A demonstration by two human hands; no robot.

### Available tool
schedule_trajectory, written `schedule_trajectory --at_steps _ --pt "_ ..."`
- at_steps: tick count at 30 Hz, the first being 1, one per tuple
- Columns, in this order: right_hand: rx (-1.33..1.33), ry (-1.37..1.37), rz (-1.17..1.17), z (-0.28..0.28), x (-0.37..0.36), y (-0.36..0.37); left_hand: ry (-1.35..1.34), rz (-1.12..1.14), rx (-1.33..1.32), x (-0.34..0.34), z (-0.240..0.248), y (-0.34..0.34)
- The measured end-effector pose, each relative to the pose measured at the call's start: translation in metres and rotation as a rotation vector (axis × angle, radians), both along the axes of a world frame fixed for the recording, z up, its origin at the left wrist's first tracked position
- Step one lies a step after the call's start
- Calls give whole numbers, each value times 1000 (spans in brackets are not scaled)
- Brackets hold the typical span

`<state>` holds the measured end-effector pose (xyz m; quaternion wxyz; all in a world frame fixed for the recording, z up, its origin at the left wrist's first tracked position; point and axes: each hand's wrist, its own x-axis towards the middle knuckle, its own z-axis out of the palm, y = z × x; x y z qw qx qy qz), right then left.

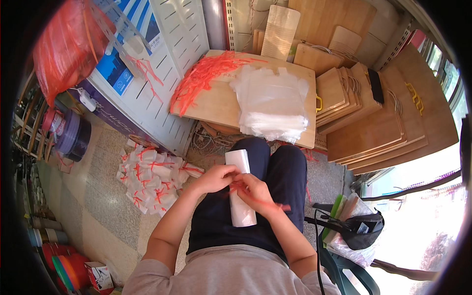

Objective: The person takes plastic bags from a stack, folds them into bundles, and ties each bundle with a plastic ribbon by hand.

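Observation:
A rolled bundle of white plastic bags (242, 212) lies lengthwise across my lap. Around its middle runs a thin red plastic strip (238, 187), whose loose end trails over my right wrist. My left hand (220, 178) comes in from the left with its fingers pinched at the strip, on top of the bundle. Close against it, my right hand (253, 190) is closed on the strip too. The fingertips of both hands meet and partly hide the strip where it crosses the bundle.
Ahead, a wooden board (223, 110) bears a heap of red strips (206, 73) and a stack of flat white bags (272, 101). Tied white bundles (147, 179) pile on the floor at left. Wooden boards (378, 132) lean at right, above a green chair (344, 263) holding bags.

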<state>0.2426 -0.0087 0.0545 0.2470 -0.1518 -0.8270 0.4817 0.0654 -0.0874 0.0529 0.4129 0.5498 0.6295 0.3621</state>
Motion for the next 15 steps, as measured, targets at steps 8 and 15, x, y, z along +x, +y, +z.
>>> schedule_trajectory --at_steps 8,15 --pt "567 117 -238 -12 -7 -3 -123 25 -109 -1 -2 -10" --pt "658 -120 -131 -23 25 14 170 243 -58 18 21 -51"
